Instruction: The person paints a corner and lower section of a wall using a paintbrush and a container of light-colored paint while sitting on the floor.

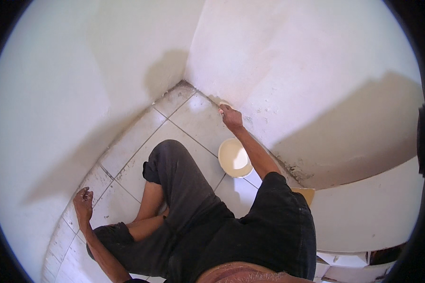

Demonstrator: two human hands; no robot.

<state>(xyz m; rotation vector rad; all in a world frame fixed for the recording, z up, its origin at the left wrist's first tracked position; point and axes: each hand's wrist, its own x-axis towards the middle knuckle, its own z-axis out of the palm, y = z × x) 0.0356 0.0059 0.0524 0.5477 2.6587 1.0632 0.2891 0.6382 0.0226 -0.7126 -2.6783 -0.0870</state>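
My right hand [231,118] reaches to the foot of the right wall, its fingers closed round a small pale thing [225,104] that touches the wall just above the floor. Most of that thing is hidden by the fingers, so its kind cannot be made out. Beside my right forearm a cream-coloured round tub [220,158] stands on the tiles, with white, smooth-looking stuff inside. Over the floor by the left wall hangs my left hand [83,203], its fingers loosely bent and apart, with white smears on them. Nothing shows in it.
Two white walls meet at a dirty corner [184,85] ahead. Pale floor tiles [127,181] bear dark specks. The right wall [316,85] has rough, flaking patches low down. My bent legs [174,170] take up the middle. A tan board-like piece [305,194] lies at my right.
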